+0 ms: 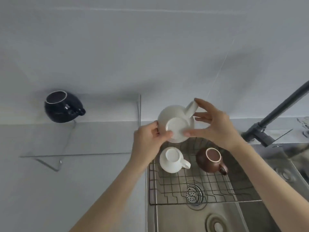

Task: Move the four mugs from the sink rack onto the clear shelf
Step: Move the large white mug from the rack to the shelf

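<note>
A large white mug [175, 122] hangs upside down above the back of the wire sink rack [168, 190]. My left hand [148, 139] grips its left side and base. My right hand [214, 124] holds its handle and right side. On the rack, a smaller white mug [172, 160] and a brown mug [210, 160] rest upside down. A black mug [62, 107] sits upside down at the back left of the clear shelf [83, 154].
A dark faucet [274, 118] rises at the right behind the steel sink [184, 218]. The sink drain [194, 195] lies under the rack. A grey tiled wall stands behind. The clear shelf stretches left of the sink.
</note>
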Demonstrator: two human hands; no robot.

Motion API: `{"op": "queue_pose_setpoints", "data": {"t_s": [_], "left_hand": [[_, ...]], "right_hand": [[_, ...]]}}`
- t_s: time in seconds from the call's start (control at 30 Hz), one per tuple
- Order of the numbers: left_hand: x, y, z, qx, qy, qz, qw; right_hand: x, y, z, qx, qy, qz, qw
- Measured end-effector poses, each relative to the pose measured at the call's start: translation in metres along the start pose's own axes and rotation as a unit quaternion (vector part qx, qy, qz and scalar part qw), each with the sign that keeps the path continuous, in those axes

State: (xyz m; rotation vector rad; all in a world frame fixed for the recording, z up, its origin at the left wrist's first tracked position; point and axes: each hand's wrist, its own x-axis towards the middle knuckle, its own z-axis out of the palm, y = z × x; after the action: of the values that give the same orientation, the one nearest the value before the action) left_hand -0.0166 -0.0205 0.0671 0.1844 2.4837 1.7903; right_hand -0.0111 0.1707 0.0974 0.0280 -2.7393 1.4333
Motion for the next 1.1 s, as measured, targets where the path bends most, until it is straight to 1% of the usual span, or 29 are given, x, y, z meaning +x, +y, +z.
{"op": "queue_pose_setpoints", "data": {"t_s": [0.13, 0.23, 0.4, 0.5, 0.57, 0.63, 0.73, 1.0, 1.1], "left_hand": [[0.021, 0.014, -0.06, 0.027, 0.051, -0.004, 0.998], [0.037, 0.011, -0.095, 0.029, 0.082, -0.036, 0.996], [0.059, -0.008, -0.129, 0.034, 0.076, -0.103, 0.991], [0.076, -0.023, -0.139, 0.039, 0.057, -0.129, 0.989], [0.085, -0.033, -0.143, 0.032, 0.038, -0.151, 0.987], [0.094, -0.04, -0.146, 0.025, 0.026, -0.168, 0.985], [0.103, -0.046, -0.148, 0.023, 0.016, -0.177, 0.984], [0.116, -0.05, -0.148, 0.013, 0.016, -0.193, 0.981], [0.118, -0.051, -0.147, 0.02, 0.02, -0.194, 0.981]], "right_hand": [[0.041, -0.047, 0.023, 0.015, -0.023, -0.044, 0.999], [0.069, -0.068, 0.048, 0.029, -0.052, -0.056, 0.997], [0.102, -0.065, 0.092, 0.024, -0.08, -0.043, 0.996], [0.117, -0.052, 0.111, -0.012, -0.09, -0.035, 0.995], [0.123, -0.042, 0.118, -0.069, -0.085, -0.029, 0.994], [0.127, -0.039, 0.122, -0.108, -0.074, -0.034, 0.991], [0.132, -0.037, 0.129, -0.138, -0.067, -0.044, 0.987], [0.135, -0.023, 0.145, -0.132, -0.044, -0.034, 0.99], [0.132, -0.02, 0.15, -0.09, -0.042, -0.013, 0.995]]}}
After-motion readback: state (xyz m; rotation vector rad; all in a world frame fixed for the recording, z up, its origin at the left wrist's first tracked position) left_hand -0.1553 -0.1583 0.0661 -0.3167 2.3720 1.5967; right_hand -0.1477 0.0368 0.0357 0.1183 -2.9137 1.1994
